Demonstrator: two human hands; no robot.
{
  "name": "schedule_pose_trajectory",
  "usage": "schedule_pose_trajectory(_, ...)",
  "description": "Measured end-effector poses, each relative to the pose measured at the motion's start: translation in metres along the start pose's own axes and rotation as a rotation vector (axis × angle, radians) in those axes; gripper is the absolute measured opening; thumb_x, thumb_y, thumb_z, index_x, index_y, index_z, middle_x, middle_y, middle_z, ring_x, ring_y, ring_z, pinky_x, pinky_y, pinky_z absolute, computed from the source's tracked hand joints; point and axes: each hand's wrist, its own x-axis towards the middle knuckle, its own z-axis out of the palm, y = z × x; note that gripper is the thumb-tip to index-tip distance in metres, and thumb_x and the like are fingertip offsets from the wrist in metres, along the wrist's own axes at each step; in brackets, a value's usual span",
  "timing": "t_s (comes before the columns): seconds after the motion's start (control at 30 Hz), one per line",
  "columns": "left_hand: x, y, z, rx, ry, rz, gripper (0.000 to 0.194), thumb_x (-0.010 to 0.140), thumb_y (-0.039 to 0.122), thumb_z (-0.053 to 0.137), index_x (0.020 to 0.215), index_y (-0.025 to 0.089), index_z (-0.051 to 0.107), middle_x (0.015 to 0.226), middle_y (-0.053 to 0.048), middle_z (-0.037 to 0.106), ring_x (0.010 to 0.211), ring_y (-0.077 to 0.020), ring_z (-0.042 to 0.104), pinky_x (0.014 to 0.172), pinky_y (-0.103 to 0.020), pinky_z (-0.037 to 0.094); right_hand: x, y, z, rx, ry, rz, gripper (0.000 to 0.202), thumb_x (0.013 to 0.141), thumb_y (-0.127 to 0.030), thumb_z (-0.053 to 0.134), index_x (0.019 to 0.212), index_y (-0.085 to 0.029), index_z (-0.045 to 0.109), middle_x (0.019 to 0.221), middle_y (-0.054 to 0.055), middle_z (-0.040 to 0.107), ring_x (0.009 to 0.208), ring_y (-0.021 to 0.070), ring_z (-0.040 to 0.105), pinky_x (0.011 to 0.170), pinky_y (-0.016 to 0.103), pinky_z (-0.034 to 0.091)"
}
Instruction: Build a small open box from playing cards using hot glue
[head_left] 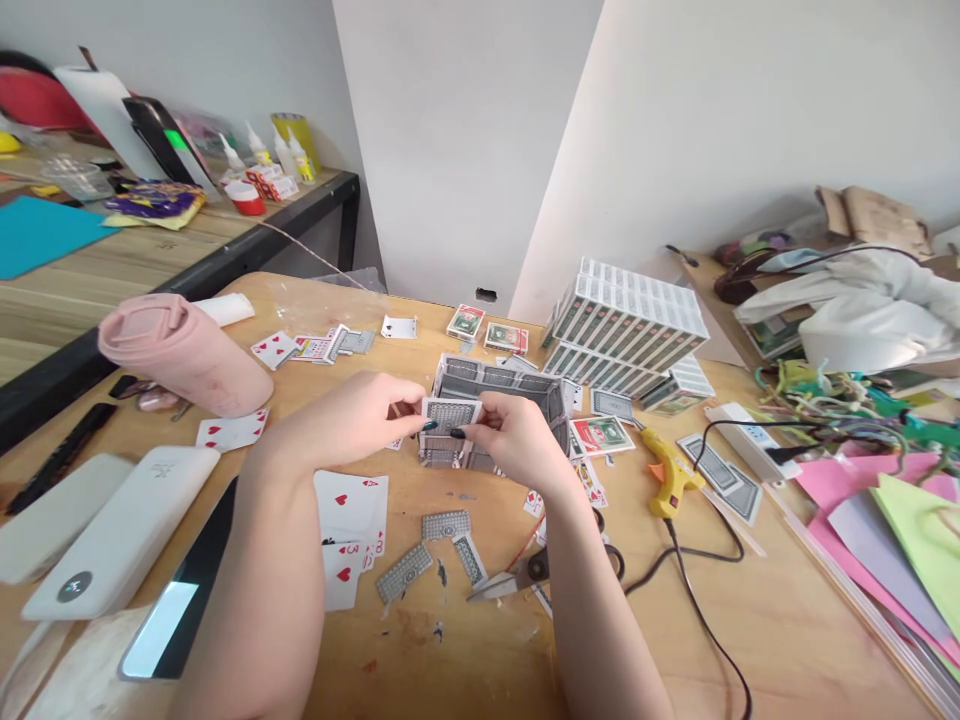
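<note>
A playing card (pixel 451 414), its grey patterned back toward me, is pinched at its left edge by my left hand (pixel 375 415) and at its right edge by my right hand (pixel 514 435). Both hands are closed on it. Directly behind and below is an open box built of playing cards (pixel 495 378), its front wall partly hidden by the card and fingers. I cannot tell whether the card touches the box. Nearer me lie cut card pieces (pixel 405 573) and scissors (pixel 502 583), partly covered by my right forearm.
A yellow glue gun (pixel 670 475) with a black cord lies at the right, near a white power strip (pixel 754 440). Stacked card packs (pixel 626 325) stand behind. At the left are a pink tumbler (pixel 187 355), a white power bank (pixel 124 530), a phone (pixel 180 600) and loose cards (pixel 352 510).
</note>
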Motion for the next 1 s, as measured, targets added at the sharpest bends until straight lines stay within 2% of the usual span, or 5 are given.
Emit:
schedule_pose_trajectory(0.23, 0.003, -0.007, 0.002, -0.111, -0.03, 0.057, 0.021, 0.079, 0.034, 0.048, 0.078, 0.02, 0.063, 0.07, 0.001, 0.065, 0.061, -0.0132, 0.054, 0.055, -0.025, 0.037, 0.001, 0.0, 0.001, 0.078, -0.02, 0.034, 0.012, 0.073, -0.024, 0.057, 0.064, -0.018, 0.054, 0.06, -0.004, 0.053, 0.058, 0.0101, 0.046, 0.056, 0.022, 0.036)
schedule_pose_trajectory(0.4, 0.004, -0.007, 0.004, -0.183, -0.057, 0.051, 0.021, 0.079, 0.029, 0.048, 0.093, 0.021, 0.061, 0.081, 0.0, 0.069, 0.071, -0.0153, 0.061, 0.062, -0.025, 0.041, 0.004, 0.0, 0.005, 0.258, 0.024, 0.047, 0.025, 0.072, -0.029, 0.063, 0.095, -0.02, 0.058, 0.069, -0.002, 0.062, 0.06, 0.0119, 0.054, 0.057, 0.023, 0.042)
schedule_pose_trajectory(0.57, 0.001, -0.004, 0.005, -0.109, -0.028, -0.013, 0.046, 0.079, 0.024, 0.048, 0.125, 0.024, 0.044, 0.075, 0.003, 0.068, 0.068, -0.0151, 0.061, 0.061, -0.025, 0.041, 0.006, -0.001, 0.012, 0.199, 0.139, 0.006, 0.021, 0.076, -0.036, 0.06, 0.066, -0.019, 0.053, 0.056, -0.004, 0.053, 0.052, 0.0097, 0.046, 0.051, 0.022, 0.035)
schedule_pose_trajectory(0.77, -0.011, 0.006, 0.016, 0.054, 0.182, 0.001, 0.073, 0.076, 0.028, 0.06, 0.142, 0.03, 0.028, 0.121, -0.007, 0.061, 0.086, -0.0201, 0.065, 0.072, -0.03, 0.049, 0.008, 0.001, 0.014, 0.194, 0.157, 0.126, 0.017, 0.074, -0.034, 0.062, 0.075, -0.017, 0.061, 0.056, -0.003, 0.059, 0.05, 0.0114, 0.049, 0.049, 0.022, 0.035)
schedule_pose_trajectory(1.0, -0.024, 0.007, 0.058, 0.398, 0.483, 0.129, 0.035, 0.087, 0.027, 0.051, 0.12, 0.022, 0.059, 0.143, -0.01, 0.045, 0.122, -0.0321, 0.049, 0.095, -0.049, 0.047, 0.008, -0.002, 0.02, 0.072, 0.204, 0.218, 0.042, 0.075, -0.031, 0.062, 0.113, -0.012, 0.062, 0.06, 0.001, 0.066, 0.056, 0.0164, 0.058, 0.053, 0.026, 0.041)
